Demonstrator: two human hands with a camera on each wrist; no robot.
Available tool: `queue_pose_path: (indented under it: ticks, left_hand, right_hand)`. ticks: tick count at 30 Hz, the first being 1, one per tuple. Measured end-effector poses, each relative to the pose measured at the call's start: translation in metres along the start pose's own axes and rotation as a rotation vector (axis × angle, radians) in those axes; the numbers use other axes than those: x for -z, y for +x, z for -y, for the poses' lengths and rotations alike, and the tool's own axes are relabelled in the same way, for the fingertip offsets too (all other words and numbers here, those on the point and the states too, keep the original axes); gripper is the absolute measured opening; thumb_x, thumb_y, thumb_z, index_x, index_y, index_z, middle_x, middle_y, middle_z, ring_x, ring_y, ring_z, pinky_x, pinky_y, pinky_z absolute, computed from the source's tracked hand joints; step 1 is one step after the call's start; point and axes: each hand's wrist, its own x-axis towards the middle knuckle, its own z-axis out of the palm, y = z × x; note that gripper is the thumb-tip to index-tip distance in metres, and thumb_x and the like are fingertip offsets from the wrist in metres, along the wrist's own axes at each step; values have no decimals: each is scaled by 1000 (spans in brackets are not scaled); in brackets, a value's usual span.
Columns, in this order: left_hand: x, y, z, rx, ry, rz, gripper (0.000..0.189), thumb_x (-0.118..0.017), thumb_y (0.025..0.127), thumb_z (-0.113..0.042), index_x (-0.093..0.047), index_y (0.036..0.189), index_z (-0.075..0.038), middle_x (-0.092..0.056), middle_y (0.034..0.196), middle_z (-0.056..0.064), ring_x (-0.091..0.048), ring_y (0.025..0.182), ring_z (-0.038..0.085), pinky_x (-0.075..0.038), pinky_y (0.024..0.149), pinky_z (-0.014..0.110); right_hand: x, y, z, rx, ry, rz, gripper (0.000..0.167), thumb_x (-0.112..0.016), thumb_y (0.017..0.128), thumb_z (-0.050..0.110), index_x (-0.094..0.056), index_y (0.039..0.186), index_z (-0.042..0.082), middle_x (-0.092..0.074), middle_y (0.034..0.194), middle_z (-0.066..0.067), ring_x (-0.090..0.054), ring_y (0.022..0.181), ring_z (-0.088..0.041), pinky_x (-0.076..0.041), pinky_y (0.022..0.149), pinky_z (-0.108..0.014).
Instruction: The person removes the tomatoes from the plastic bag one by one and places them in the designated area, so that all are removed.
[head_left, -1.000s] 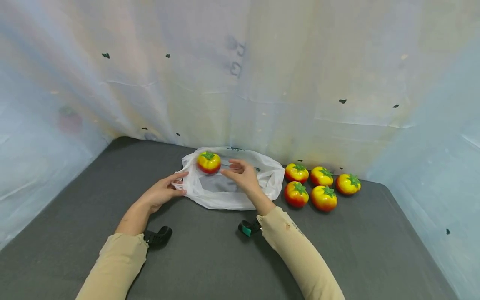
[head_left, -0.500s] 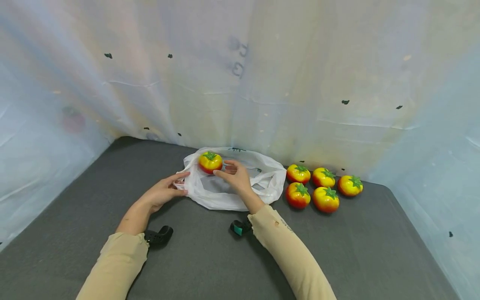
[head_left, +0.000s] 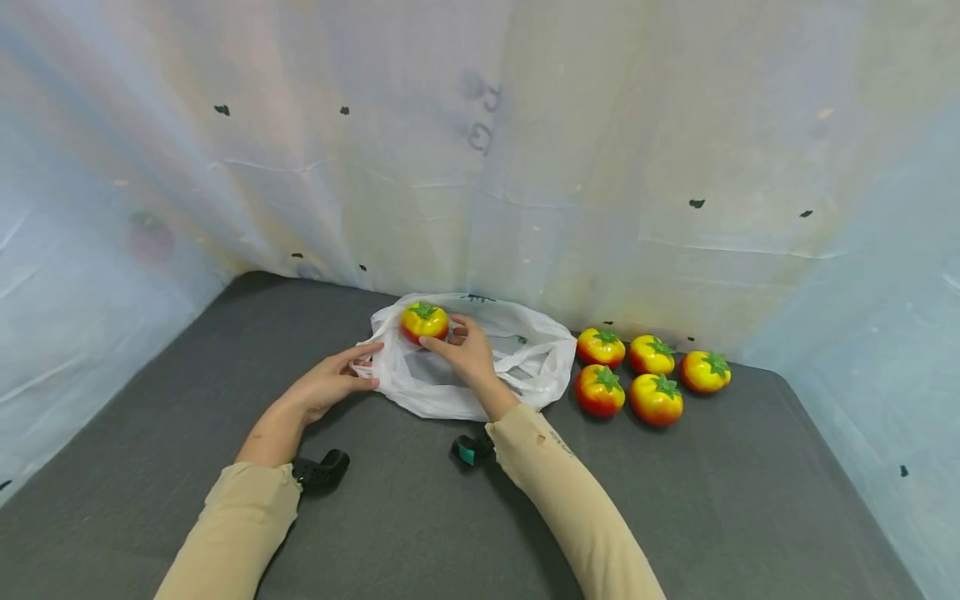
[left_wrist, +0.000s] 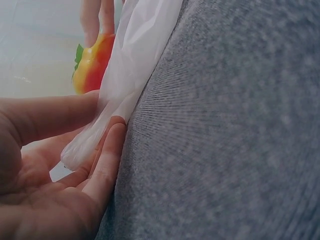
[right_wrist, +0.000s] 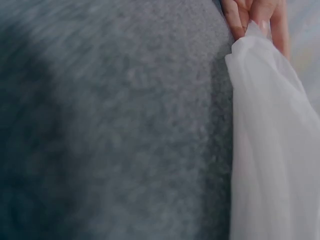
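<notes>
My left hand [head_left: 328, 385] pinches the left rim of a white plastic bag [head_left: 442, 410], which lies with its mouth spread wide. In the left wrist view, the thumb and fingers of my left hand [left_wrist: 95, 170] hold a fold of the bag [left_wrist: 142, 45]. Inside the bag's mouth, at its left, sits a glossy red-and-yellow tomato [head_left: 424, 321] with a green leafy top. My right hand [head_left: 472, 358] reaches over the bag and grips this tomato, thumb at its front and fingers at its right side. The right wrist view shows neither that tomato nor the hand's grip on it.
Several more tomatoes [head_left: 656, 400] stand in two rows to the right of the bag, on the dark grey table [head_left: 390, 525]. A pale printed sheet [head_left: 570, 167] hangs behind the table and along its sides. Black wrist straps [head_left: 322, 472] stick out below both forearms.
My right hand has moved left across the bag, from beside the tomato to thumb and fingers around it. My left hand keeps its hold on the bag's rim.
</notes>
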Motion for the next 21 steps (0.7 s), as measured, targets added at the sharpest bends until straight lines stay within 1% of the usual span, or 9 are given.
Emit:
queue_pose_path:
  ticks: [7,15,21]
  left_hand:
    - [-1,0,-2,9,7,-5,66,-61,93,-11,-29,151,-9,-40,132,23,-40,116,31,-37,93,40]
    - [1,-1,-2,6,-10,9,67,-61,93,-10,-27,151,-8,-39,130,22,-38,115,31,-36,93,41]
    - [0,0,-2,26,-7,-7,66,-60,93,-10,-29,151,-9,-39,134,24,-39,119,33,-35,97,43]
  right_hand:
    - [-4,1,3,-16,-14,-5,73,-78,78,34,-47,139,10,-54,130,-16,-55,114,-28,-47,94,-40]
    - [-7,4,6,-17,-17,-16,74,-78,77,34,-47,140,12,-53,132,-17,-55,115,-29,-47,94,-39]
    - [-8,5,6,-15,-36,-23,72,-78,77,35,-49,139,14,-53,133,-15,-56,116,-29,-47,95,-38]
